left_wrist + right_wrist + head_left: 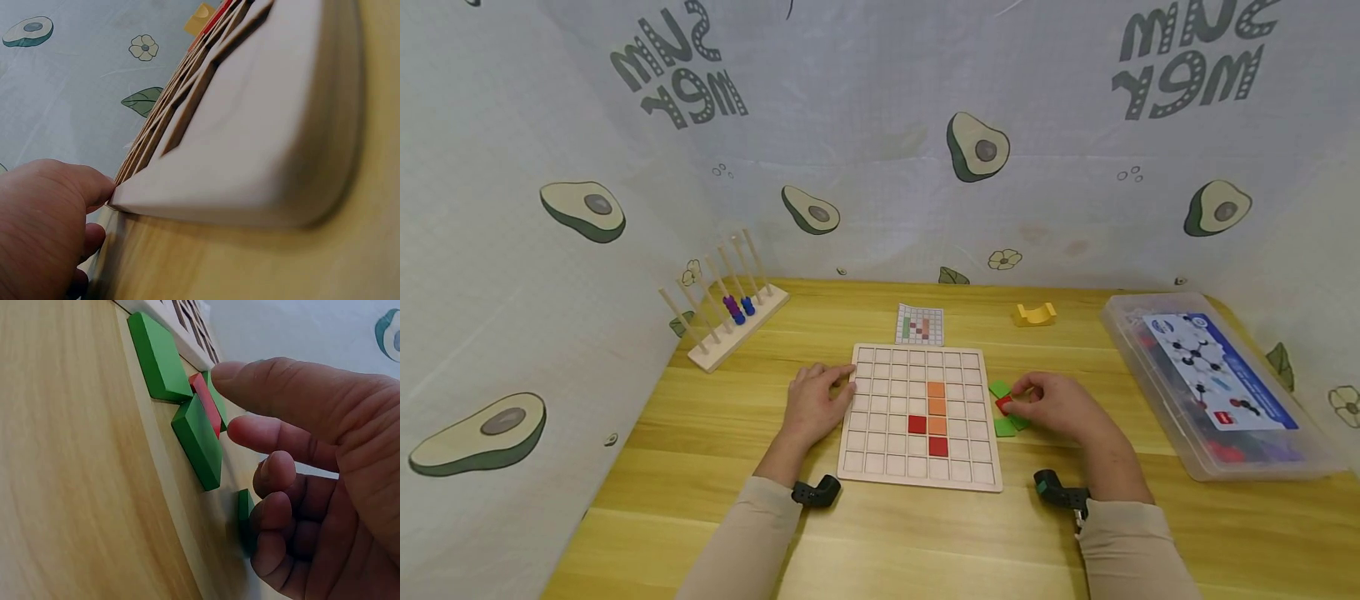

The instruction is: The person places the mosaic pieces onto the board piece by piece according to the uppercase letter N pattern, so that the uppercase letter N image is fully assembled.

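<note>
A pale wooden grid board (880,467) lies on the table with three orange tiles (936,407) in one column and two red tiles (937,447) set in it. My left hand (814,404) rests at the board's left edge, touching its side, as the left wrist view also shows. To the right of the board, my right hand (1060,406) is over a loose red tile (209,403) lying among several green tiles (159,359). In the right wrist view, thumb and index finger are apart beside that red tile, and the other fingers are curled with nothing visible in them.
Behind the board lies a printed pattern card (919,325). A wooden peg abacus (737,329) with purple and blue beads stands at back left. There is a yellow curved block (1035,314) at the back, and a clear plastic box (1217,383) on the right.
</note>
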`<state>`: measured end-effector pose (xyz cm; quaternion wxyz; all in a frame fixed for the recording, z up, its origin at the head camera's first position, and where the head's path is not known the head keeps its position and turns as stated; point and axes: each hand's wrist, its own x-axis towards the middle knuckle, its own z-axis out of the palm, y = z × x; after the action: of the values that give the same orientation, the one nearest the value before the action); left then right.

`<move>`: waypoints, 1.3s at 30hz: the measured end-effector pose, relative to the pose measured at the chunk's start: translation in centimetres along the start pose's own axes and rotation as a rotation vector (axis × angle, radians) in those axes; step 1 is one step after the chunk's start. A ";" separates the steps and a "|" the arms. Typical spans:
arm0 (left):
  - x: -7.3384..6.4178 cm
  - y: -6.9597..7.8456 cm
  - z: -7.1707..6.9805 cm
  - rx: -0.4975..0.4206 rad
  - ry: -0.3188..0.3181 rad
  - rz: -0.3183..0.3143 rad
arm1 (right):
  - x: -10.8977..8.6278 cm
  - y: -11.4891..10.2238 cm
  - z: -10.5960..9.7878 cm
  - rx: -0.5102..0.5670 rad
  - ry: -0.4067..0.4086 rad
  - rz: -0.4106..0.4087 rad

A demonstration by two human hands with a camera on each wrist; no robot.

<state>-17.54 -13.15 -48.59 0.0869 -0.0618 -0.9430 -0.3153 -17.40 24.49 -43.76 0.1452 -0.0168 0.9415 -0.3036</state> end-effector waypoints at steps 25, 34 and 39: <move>-0.1 0.2 -0.1 -0.001 0.001 -0.001 | 0.1 -0.1 0.4 -0.032 -0.013 -0.020; -0.1 0.1 0.0 0.005 -0.001 0.000 | 0.1 -0.2 0.3 -0.006 -0.035 -0.003; -0.1 0.1 -0.1 0.002 0.004 0.004 | 0.0 -0.2 0.2 0.003 -0.039 -0.005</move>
<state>-17.41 -13.15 -48.52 0.0895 -0.0628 -0.9429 -0.3145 -17.34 24.19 -43.82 0.1628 -0.0248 0.9380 -0.3051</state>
